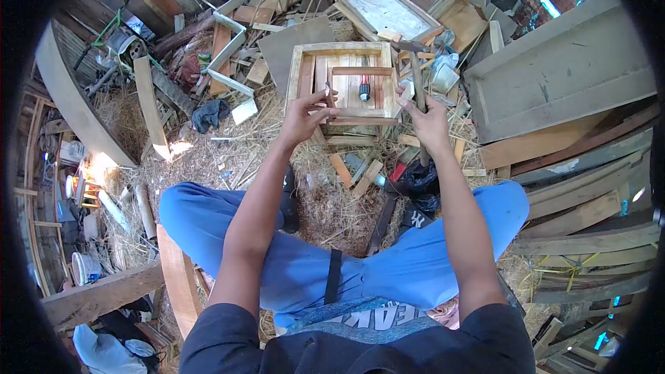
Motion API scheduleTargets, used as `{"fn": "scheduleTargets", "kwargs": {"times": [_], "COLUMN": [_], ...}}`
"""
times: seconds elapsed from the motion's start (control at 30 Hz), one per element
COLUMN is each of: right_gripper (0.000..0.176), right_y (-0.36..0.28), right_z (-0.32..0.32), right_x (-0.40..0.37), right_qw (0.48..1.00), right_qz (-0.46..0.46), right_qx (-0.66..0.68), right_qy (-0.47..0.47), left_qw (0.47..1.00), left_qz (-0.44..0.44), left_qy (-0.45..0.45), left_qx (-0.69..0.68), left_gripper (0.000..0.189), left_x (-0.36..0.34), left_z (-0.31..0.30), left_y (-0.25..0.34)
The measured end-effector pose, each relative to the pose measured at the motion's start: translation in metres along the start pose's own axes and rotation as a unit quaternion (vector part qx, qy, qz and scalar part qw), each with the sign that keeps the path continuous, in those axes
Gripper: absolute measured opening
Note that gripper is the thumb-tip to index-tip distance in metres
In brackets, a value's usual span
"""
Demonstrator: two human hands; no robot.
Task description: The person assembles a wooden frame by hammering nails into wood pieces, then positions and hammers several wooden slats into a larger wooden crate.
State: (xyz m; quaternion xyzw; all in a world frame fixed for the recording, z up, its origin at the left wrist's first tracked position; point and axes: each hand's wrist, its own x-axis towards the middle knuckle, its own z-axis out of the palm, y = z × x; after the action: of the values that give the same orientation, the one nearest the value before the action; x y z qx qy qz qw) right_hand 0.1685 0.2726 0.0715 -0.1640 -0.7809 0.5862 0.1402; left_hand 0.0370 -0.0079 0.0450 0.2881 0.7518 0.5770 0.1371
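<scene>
Wooden frame [339,47] is set on straw [228,152], just beyond the knees. A thin nail [329,92] is pinched at its near edge by the left hand [303,119]. A hammer [418,79] is gripped by the right hand [427,123] at the right edge. Scrap boards [554,76] are crowded close around.

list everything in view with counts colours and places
box frame: one, pale wood, on the straw ahead
small frame: one, reddish-brown, on the box frame
screwdriver: one, red and black, inside the box frame
hammer: one, brown handle, in right hand
framed panel: one, grey, behind the box frame
board: one, grey, right
cloth: one, black, left on straw
offcuts: many, brown, scattered
left hand: one, pinching the small frame's left corner
right hand: one, gripping the hammer
</scene>
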Motion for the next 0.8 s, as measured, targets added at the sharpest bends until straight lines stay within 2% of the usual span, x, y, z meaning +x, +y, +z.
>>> {"fn": "scheduleTargets", "kwargs": {"times": [0.07,0.13,0.23,0.27,0.33,0.4,0.77,0.8], "right_gripper": [0.032,0.03,0.03,0.03,0.031,0.031,0.031,0.031], "right_y": [0.001,0.003,-0.001,-0.003,-0.01,-0.01,-0.013,-0.02], "right_z": [0.001,0.003,0.005,0.003,-0.001,-0.002,0.0,-0.002], "right_x": [-0.001,-0.001,-0.003,-0.004,-0.006,-0.005,-0.008,-0.01], "right_qw": [1.0,0.998,0.994,0.994,0.999,0.999,0.999,1.0], "right_qz": [-0.008,-0.059,-0.1,-0.099,-0.017,-0.017,-0.039,-0.008], "right_qx": [-0.002,-0.015,0.016,0.016,-0.032,-0.035,0.018,-0.013], "right_qy": [0.0,0.031,0.036,0.036,0.017,0.014,0.015,0.006], "left_qw": [1.0,1.0,1.0,1.0,1.0,1.0,1.0,0.999], "left_qz": [-0.01,-0.019,0.02,0.018,0.014,-0.015,-0.03,-0.034], "left_qy": [-0.007,-0.014,-0.016,-0.018,-0.021,-0.013,0.007,0.013], "left_qx": [-0.002,-0.004,-0.015,-0.003,0.008,-0.023,0.003,0.002], "left_gripper": [0.039,0.039,0.038,0.038,0.038,0.036,0.036,0.036], "left_x": [0.0,0.001,0.003,0.003,0.002,0.003,0.001,0.001], "left_z": [-0.002,-0.003,-0.002,-0.003,-0.002,0.0,0.003,0.004], "left_y": [0.005,0.002,0.002,0.004,0.006,0.007,0.022,0.023]}}
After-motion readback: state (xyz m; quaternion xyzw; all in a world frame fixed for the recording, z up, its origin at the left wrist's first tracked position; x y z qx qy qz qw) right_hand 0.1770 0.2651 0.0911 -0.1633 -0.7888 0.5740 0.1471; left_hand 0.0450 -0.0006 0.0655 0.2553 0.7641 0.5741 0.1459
